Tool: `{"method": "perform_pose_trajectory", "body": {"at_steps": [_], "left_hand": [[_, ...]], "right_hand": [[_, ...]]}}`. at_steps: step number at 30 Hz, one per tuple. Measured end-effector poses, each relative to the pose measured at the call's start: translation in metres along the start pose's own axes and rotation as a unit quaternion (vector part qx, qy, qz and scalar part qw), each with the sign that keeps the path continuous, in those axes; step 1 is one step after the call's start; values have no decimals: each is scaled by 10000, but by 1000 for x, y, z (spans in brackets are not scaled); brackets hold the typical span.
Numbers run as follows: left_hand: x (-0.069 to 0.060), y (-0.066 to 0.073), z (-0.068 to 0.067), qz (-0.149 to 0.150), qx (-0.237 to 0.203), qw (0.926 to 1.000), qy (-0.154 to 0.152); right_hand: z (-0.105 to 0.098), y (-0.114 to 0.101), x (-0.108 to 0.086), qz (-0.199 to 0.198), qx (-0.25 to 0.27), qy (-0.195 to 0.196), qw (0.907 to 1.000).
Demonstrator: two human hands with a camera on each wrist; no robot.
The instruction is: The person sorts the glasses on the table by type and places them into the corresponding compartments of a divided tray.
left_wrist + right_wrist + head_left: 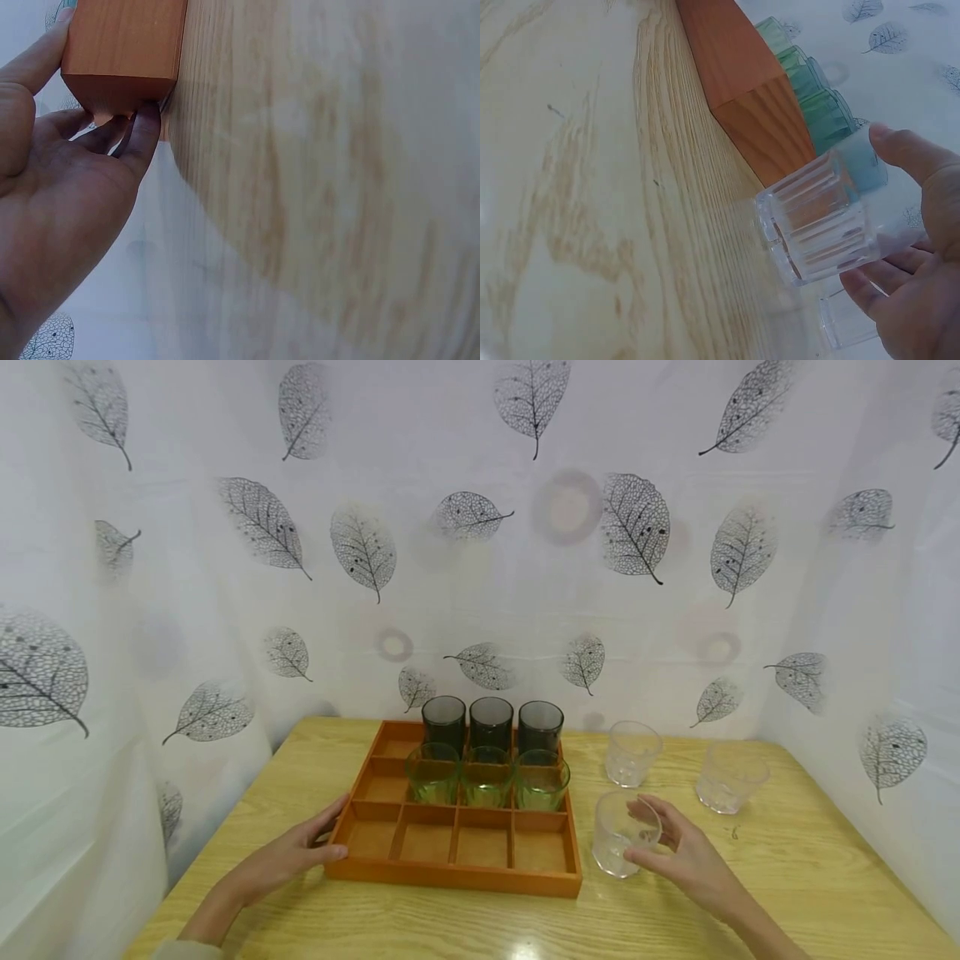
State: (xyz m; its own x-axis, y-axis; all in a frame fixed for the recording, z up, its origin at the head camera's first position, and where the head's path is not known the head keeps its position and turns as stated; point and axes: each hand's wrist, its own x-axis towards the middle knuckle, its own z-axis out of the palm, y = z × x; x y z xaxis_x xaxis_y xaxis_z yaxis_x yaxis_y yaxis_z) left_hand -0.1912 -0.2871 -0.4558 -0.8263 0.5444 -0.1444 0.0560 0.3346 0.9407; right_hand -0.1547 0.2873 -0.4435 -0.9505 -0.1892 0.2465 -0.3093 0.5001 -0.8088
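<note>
An orange-brown wooden tray [480, 878] is split by dividers into rows of square compartments. Three dark grey glasses [491, 723] stand in its back row and three green glasses [487, 781] in the middle row; the front row and left column hold nothing. My left hand [288, 852] holds the tray's left side near the front corner, thumb toward the rim and fingers against the outer wall [124, 86]. Right of the tray, my right hand [686, 856] holds a clear glass [817, 221] between thumb and fingers. Whether its base touches the table cannot be told.
Two more clear glasses stand on the right of the wooden table [810, 860]: one farther back [632, 756], another to the right [731, 778]. A white curtain [465, 602] with leaf prints hangs behind the table and along both sides.
</note>
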Motion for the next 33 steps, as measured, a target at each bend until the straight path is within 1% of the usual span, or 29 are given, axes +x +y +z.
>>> {"method": "perform_pose_trajectory", "body": {"at_steps": [5, 12, 17, 22, 33], "left_hand": [[0, 0, 1, 18, -6, 10000, -8], [0, 1, 0, 9, -17, 10000, -5], [0, 1, 0, -29, 12, 10000, -4], [0, 2, 1, -70, 33, 10000, -9], [-2, 5, 2, -47, 77, 10000, 15]], "right_hand": [[-2, -5, 0, -52, 263, 122, 9996], [-5, -20, 1, -399, 344, 158, 9985], [1, -34, 3, -568, 399, 214, 9974], [8, -45, 6, -603, 493, 199, 9968], [26, -60, 17, -499, 613, -72, 9968]]}}
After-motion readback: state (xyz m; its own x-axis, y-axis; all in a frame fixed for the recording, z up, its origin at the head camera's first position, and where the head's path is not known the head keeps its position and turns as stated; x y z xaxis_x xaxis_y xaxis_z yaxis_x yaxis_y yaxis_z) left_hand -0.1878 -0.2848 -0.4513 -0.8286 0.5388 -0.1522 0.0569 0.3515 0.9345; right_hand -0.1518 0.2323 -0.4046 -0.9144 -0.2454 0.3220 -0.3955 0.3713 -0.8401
